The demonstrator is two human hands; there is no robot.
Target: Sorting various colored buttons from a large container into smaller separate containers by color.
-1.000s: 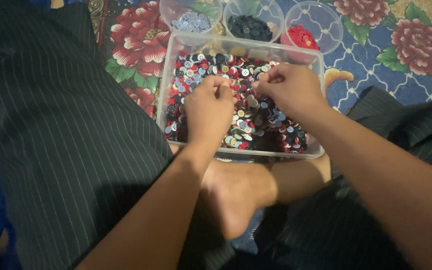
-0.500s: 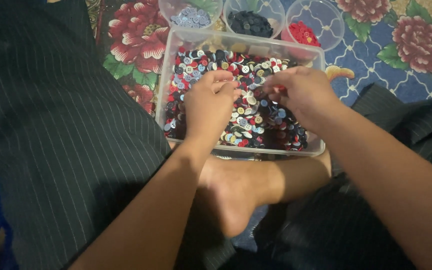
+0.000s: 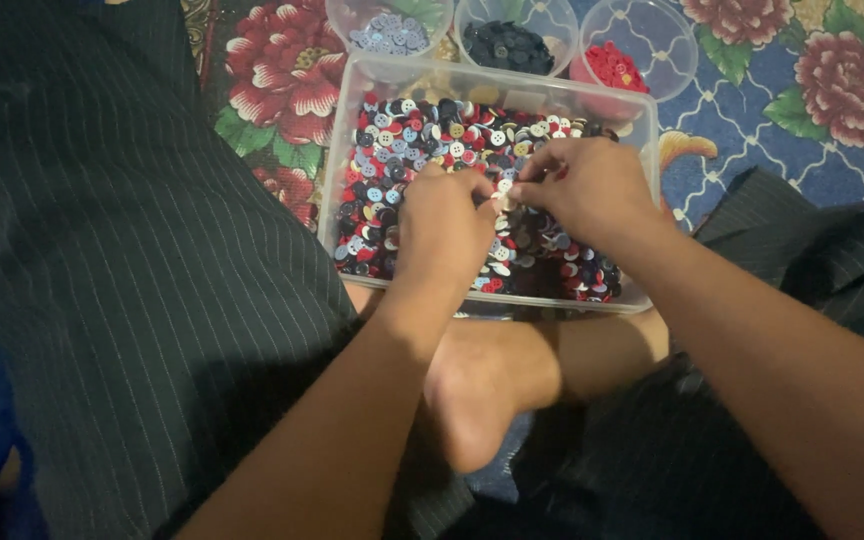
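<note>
A clear rectangular plastic tub (image 3: 347, 160) holds a heap of mixed buttons (image 3: 402, 150) in red, white, blue and black. Both my hands are over the heap, fingertips meeting near the middle. My left hand (image 3: 442, 230) rests on the buttons with its fingers curled, and whether it holds any is hidden. My right hand (image 3: 582, 190) pinches a pale button (image 3: 505, 187) between thumb and fingers, right against my left fingertips.
Three round clear bowls stand behind the tub: one with pale blue buttons (image 3: 387, 35), one with black buttons (image 3: 509, 45), one with red buttons (image 3: 617, 65). A flowered mat (image 3: 782, 110) lies underneath. My bare foot (image 3: 482, 385) and dark striped trouser legs (image 3: 132, 280) frame the tub.
The view has shifted so the tub sits lower in frame. My two hands have drawn closer together over the middle of the heap, fingertips now touching.
</note>
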